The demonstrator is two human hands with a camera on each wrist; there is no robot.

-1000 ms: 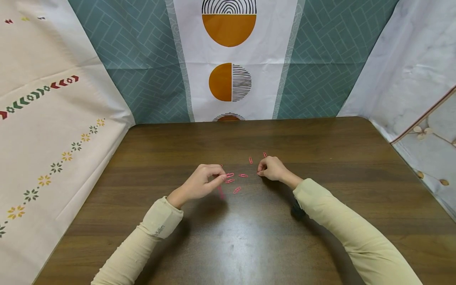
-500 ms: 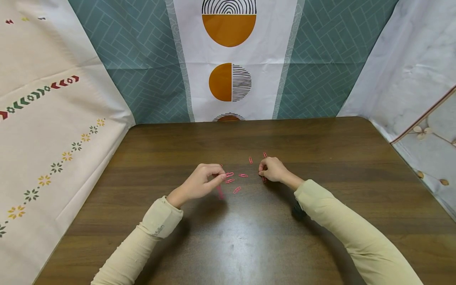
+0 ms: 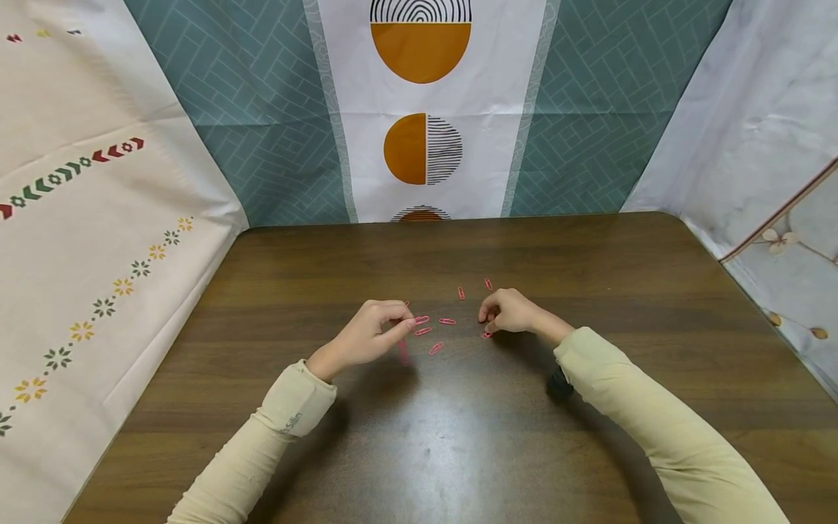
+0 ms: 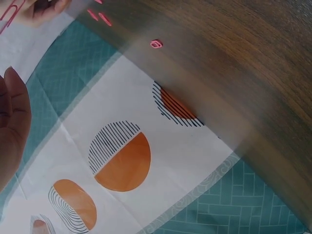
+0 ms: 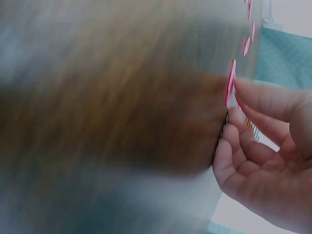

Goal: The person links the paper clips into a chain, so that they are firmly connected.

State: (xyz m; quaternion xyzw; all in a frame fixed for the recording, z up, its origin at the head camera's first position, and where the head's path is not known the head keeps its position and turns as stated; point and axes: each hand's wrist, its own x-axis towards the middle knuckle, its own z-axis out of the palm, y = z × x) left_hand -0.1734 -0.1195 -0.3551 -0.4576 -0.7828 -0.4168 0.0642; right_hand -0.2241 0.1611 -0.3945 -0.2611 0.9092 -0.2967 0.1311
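My left hand (image 3: 372,333) is over the middle of the table, its thumb and forefinger pinching a pink paper clip (image 3: 422,320) that sticks out past the fingertips. A blurred pink strip (image 3: 403,353) shows below that hand. In the left wrist view a pink paper clip (image 4: 9,14) appears large in the top corner, near the left hand's fingers (image 4: 14,102). My right hand (image 3: 513,311) is low at the table, thumb and forefinger apart. Its thumb tip is at a pink paper clip (image 3: 487,335), which the right wrist view shows edge-on as a pink clip (image 5: 231,83) by the thumb.
Several loose pink paper clips lie between and beyond the hands, among them one in the middle (image 3: 447,321), one nearer (image 3: 436,348) and two farther back, a left one (image 3: 461,292) and a right one (image 3: 488,284). Patterned cloth (image 3: 275,145) hangs behind the wooden table (image 3: 419,255).
My right hand has shifted slightly right and its thumb and forefinger have parted, with a clip now showing at the thumb. My left hand stays put; the pink strip below it has drifted slightly left.
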